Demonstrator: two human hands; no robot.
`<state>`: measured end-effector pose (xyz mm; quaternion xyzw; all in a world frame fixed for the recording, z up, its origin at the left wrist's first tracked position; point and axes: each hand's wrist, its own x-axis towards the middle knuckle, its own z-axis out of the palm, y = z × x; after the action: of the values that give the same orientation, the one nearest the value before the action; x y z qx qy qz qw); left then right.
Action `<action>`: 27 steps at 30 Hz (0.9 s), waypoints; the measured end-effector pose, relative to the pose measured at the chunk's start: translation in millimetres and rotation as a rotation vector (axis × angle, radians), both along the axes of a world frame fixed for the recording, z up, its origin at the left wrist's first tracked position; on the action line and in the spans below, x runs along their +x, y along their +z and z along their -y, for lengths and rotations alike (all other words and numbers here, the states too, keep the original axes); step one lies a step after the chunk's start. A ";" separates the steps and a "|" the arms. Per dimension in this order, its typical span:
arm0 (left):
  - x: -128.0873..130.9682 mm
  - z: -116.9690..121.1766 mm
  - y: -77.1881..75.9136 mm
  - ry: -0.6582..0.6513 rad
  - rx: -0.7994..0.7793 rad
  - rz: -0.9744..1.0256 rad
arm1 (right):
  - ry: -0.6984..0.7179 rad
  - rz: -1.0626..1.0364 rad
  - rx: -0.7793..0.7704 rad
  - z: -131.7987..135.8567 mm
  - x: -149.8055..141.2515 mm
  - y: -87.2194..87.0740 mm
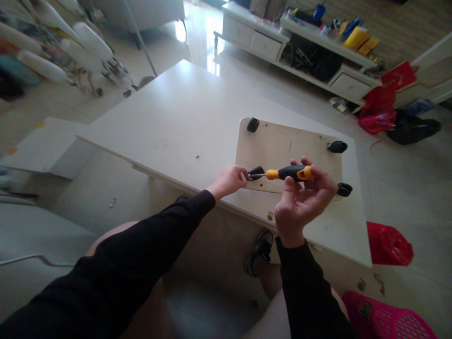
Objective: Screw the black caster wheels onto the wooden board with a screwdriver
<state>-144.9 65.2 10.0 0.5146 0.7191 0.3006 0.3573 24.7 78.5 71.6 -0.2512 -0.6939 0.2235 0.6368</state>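
Note:
A small pale board (282, 146) lies upside down on a low white table (183, 113), with black caster wheels at its corners (253, 124). My right hand (302, 202) is closed around the black-and-yellow handle of a screwdriver (289, 173), which lies level with its tip pointing left. My left hand (229, 181) pinches at the screwdriver's tip, beside the near-left black caster (256, 171). What the left fingers hold is too small to name. Two more casters sit at the board's right side (337, 147) (344, 189).
A red plastic bag (388, 245) and a pink basket (381, 320) sit on the floor at right. A white low cabinet (268, 44) with clutter stands at the back. My knees and a shoe (259, 249) are under the table's near edge.

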 end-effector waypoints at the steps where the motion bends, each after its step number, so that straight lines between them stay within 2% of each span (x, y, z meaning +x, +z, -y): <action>1: 0.8 -0.1 0.1 -0.002 -0.001 -0.014 | -0.006 -0.015 0.015 0.5 -0.5 1.8; 7: 6.6 -1.6 0.5 0.046 -0.013 -0.047 | -0.109 -0.147 0.048 -1.1 0.5 10.1; 10: 9.4 -2.1 0.4 0.061 -0.015 -0.075 | -0.115 -0.205 0.026 -4.7 3.3 9.7; 20: 13.0 -4.6 0.9 0.062 -0.020 -0.142 | -0.128 -0.167 0.025 -9.0 6.0 9.2; 27: 12.9 -4.3 -5.4 0.087 0.023 -0.086 | -0.113 -0.195 0.027 -12.0 8.2 6.5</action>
<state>-132.1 69.6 4.6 0.4992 0.7520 0.3020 0.3068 32.9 90.5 78.0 -0.2585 -0.6164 0.2014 0.7161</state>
